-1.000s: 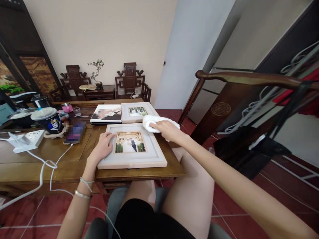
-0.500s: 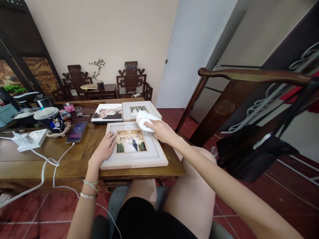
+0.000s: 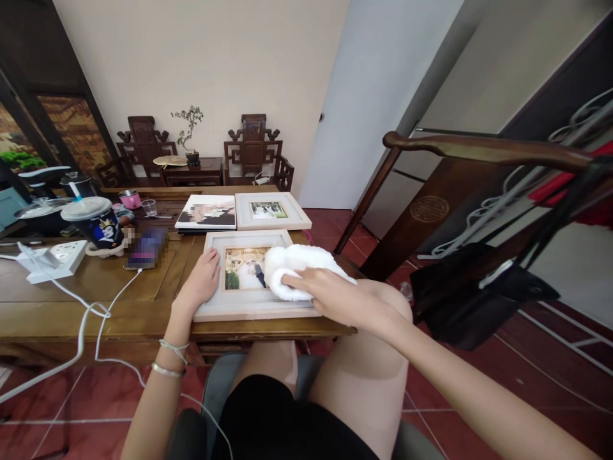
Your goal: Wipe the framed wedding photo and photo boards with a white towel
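Note:
A picture frame [image 3: 249,310] with a pale wooden border and a wedding photo lies flat at the table's front edge. My left hand [image 3: 204,281] rests on its left side, fingers stretched along the border. In my right hand [image 3: 330,291] is a fluffy white cloth [image 3: 304,259], bunched up and spread over the frame's right part. The cloth hides that side of the photo and the frame's right border. Behind it lies a second picture frame [image 3: 299,217] with a smaller photo, and beside that a photo album [image 3: 204,217] with a partly blurred cover.
On the wooden table [image 3: 158,322] to the left are a phone [image 3: 146,249] on a charging cable, a power strip [image 3: 57,262], a lidded drink cup [image 3: 96,220], a pink cup [image 3: 129,199] and a clear cup [image 3: 149,207]. A wooden chair [image 3: 488,150] holding a black bag [image 3: 469,300] stands at right.
My right hand has brought the white cloth from the frame's top edge down toward me and to the right. The cloth is now spread wider. My left hand stays on the left border.

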Available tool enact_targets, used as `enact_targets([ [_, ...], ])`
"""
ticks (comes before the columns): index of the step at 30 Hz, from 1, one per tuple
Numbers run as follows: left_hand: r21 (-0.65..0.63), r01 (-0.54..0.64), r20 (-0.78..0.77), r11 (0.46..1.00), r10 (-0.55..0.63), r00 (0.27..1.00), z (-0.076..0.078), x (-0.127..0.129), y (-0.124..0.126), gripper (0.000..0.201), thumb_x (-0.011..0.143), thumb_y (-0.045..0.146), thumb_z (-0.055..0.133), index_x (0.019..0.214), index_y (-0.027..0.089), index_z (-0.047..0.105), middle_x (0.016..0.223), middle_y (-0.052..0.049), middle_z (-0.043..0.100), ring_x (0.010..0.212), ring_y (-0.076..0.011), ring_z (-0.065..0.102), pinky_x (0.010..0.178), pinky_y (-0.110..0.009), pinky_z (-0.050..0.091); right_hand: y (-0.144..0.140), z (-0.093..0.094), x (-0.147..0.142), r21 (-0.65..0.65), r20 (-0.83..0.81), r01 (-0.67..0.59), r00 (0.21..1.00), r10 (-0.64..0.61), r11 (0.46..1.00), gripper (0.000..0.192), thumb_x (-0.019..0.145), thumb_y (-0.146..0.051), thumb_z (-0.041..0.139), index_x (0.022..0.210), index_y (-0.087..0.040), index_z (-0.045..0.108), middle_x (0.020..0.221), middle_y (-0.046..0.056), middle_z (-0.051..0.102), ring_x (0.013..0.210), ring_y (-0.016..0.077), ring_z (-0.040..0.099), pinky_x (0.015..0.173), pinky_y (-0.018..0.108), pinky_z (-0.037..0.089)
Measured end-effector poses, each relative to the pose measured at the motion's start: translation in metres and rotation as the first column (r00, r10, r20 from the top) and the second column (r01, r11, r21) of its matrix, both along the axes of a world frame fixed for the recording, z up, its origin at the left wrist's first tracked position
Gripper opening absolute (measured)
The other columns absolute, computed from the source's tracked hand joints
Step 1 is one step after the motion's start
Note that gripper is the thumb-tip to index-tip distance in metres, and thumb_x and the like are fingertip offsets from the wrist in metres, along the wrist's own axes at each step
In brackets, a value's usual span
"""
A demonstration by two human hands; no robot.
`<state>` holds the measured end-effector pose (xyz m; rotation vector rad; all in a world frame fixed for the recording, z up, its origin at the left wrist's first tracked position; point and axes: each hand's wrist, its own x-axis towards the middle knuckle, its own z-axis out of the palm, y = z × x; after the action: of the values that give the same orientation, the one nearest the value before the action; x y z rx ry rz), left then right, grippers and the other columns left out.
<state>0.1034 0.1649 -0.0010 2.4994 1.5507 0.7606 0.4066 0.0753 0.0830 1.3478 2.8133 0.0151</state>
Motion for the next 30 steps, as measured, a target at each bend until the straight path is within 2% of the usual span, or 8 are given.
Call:
enact_targets([
  [3, 0.01, 0.027, -0.004, 1.0, -0.027, 1.0, -0.002, -0.002, 0.002, 0.045, 0.093, 0.018, 0.034, 0.132, 0.007, 0.054, 0.143, -0.019, 0.051, 0.141, -0.0286, 0.038, 0.118, -0.051, 0.029, -0.015, 0.002, 0.001, -0.036, -0.036, 0.002, 0.999, -0.003, 0.999, 0.064, 0.066, 0.005, 0.039, 0.121, -0.024, 0.055, 0.087, 0.006, 0.062, 0.076, 0.0211, 0.055, 0.066, 0.029, 0.032],
  [6, -0.006, 0.034, 0.002, 0.999, -0.034, 0.999, -0.002, -0.004, 0.002, 0.045, 0.093, 0.018, 0.035, 0.132, 0.008, 0.055, 0.144, -0.019, 0.05, 0.142, -0.0288, 0.037, 0.119, -0.05, 0.029, -0.009, -0.002, -0.001, 0.002, -0.036, 0.047, 0.998, -0.047, 0.999, 0.065, 0.066, 0.004, 0.039, 0.123, -0.023, 0.055, 0.093, 0.008, 0.063, 0.08, 0.0218, 0.055, 0.068, 0.029, 0.033],
  [10, -0.027, 0.049, 0.01, 0.998, -0.048, 0.999, -0.001, -0.006, 0.003, 0.045, 0.093, 0.019, 0.036, 0.133, 0.009, 0.055, 0.146, -0.018, 0.048, 0.143, -0.0289, 0.035, 0.119, -0.052, 0.028, 0.027, -0.008, -0.007, 0.091, -0.024, 0.08, 0.997, -0.078, 0.993, 0.064, 0.066, 0.005, 0.039, 0.122, -0.02, 0.056, 0.101, 0.01, 0.061, 0.083, 0.0232, 0.055, 0.067, 0.03, 0.033],
  [14, -0.033, 0.062, 0.006, 0.998, -0.062, 0.998, -0.001, -0.008, 0.004, 0.046, 0.094, 0.019, 0.036, 0.134, 0.011, 0.054, 0.147, -0.016, 0.049, 0.143, -0.0274, 0.035, 0.119, -0.051, 0.029, 0.07, -0.014, -0.009, 0.163, -0.051, 0.095, 0.995, -0.087, 0.982, 0.063, 0.068, 0.006, 0.039, 0.123, -0.018, 0.055, 0.099, 0.011, 0.062, 0.081, 0.0235, 0.054, 0.064, 0.03, 0.03],
  [18, -0.036, 0.041, -0.009, 0.998, -0.042, 0.999, 0.0, -0.007, 0.002, 0.047, 0.095, 0.02, 0.033, 0.135, 0.008, 0.053, 0.148, -0.018, 0.047, 0.143, -0.0279, 0.035, 0.119, -0.051, 0.029, 0.088, -0.018, -0.01, 0.204, -0.032, 0.081, 0.997, -0.076, 0.976, 0.061, 0.069, 0.007, 0.039, 0.123, -0.017, 0.055, 0.096, 0.011, 0.063, 0.081, 0.0238, 0.054, 0.064, 0.029, 0.029],
  [22, -0.019, 0.038, 0.005, 0.999, -0.038, 0.999, 0.001, -0.005, 0.0, 0.047, 0.094, 0.018, 0.034, 0.137, 0.009, 0.052, 0.147, -0.017, 0.048, 0.143, -0.0277, 0.035, 0.119, -0.051, 0.028, 0.065, -0.016, -0.009, 0.187, -0.001, 0.024, 1.0, -0.024, 0.982, 0.061, 0.066, 0.009, 0.039, 0.117, -0.017, 0.058, 0.097, 0.012, 0.062, 0.083, 0.0241, 0.054, 0.069, 0.031, 0.032],
  [27, -0.015, 0.034, 0.017, 0.999, -0.034, 0.999, 0.0, -0.005, 0.001, 0.048, 0.092, 0.018, 0.036, 0.137, 0.01, 0.052, 0.146, -0.016, 0.049, 0.143, -0.0275, 0.036, 0.119, -0.051, 0.028, 0.012, -0.004, -0.003, 0.045, 0.009, -0.009, 1.0, 0.009, 0.999, 0.058, 0.067, 0.007, 0.041, 0.113, -0.021, 0.062, 0.096, 0.01, 0.063, 0.085, 0.0243, 0.057, 0.071, 0.031, 0.036],
  [30, -0.01, 0.037, 0.016, 0.999, -0.037, 0.999, -0.001, -0.005, 0.002, 0.048, 0.092, 0.018, 0.037, 0.137, 0.01, 0.052, 0.146, -0.016, 0.05, 0.143, -0.0273, 0.035, 0.119, -0.051, 0.028, -0.008, 0.001, -0.003, -0.005, -0.005, -0.009, 1.0, 0.009, 1.0, 0.059, 0.069, 0.008, 0.04, 0.113, -0.024, 0.064, 0.099, 0.009, 0.064, 0.091, 0.0246, 0.059, 0.073, 0.032, 0.038],
])
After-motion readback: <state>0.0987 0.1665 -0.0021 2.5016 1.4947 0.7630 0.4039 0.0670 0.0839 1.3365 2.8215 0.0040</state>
